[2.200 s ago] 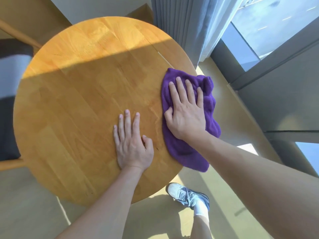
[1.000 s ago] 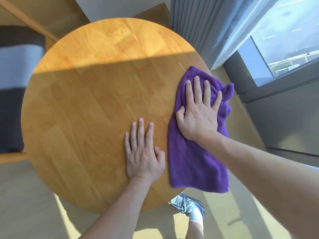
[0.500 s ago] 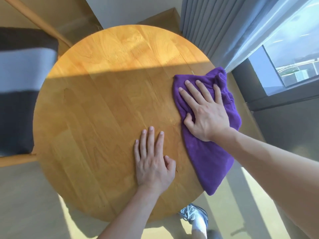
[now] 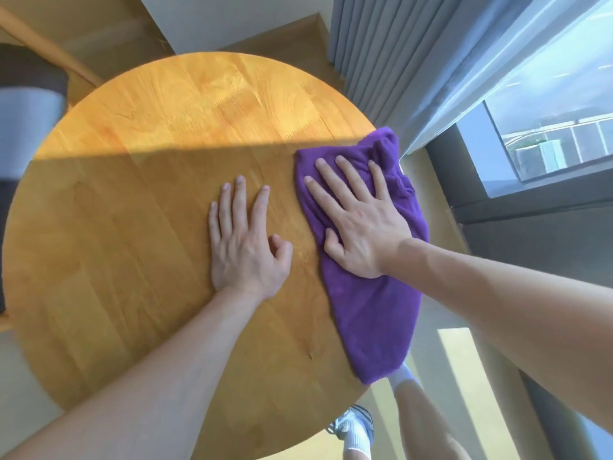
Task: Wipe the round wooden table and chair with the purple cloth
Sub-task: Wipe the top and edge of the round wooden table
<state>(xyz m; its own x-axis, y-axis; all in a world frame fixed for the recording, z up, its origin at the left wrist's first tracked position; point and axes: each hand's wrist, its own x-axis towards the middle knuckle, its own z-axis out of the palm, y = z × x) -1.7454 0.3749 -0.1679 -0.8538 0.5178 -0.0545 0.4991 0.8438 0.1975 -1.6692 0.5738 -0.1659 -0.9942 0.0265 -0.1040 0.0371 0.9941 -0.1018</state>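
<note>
The round wooden table [image 4: 139,234] fills the middle of the view, its far half lit by sun. A purple cloth [image 4: 371,320] lies along the table's right edge, with its near end hanging over the rim. My right hand [image 4: 358,224] presses flat on the cloth's upper part, fingers straight and spread, pointing up and left. My left hand [image 4: 243,244] rests flat on the bare wood just left of the cloth, fingers straight. The chair [image 4: 23,104], with a wooden frame and a dark and grey cushion, stands at the left edge, partly cut off.
Grey curtains [image 4: 391,54] hang just beyond the table's right rim, with a window [image 4: 547,104] behind them. My leg and white shoe [image 4: 355,423] stand on the floor below the table's near edge.
My right hand has slid the cloth along the right edge, a little toward the table's far side, and its fingers have turned leftward. The left hand stays flat on the wood.
</note>
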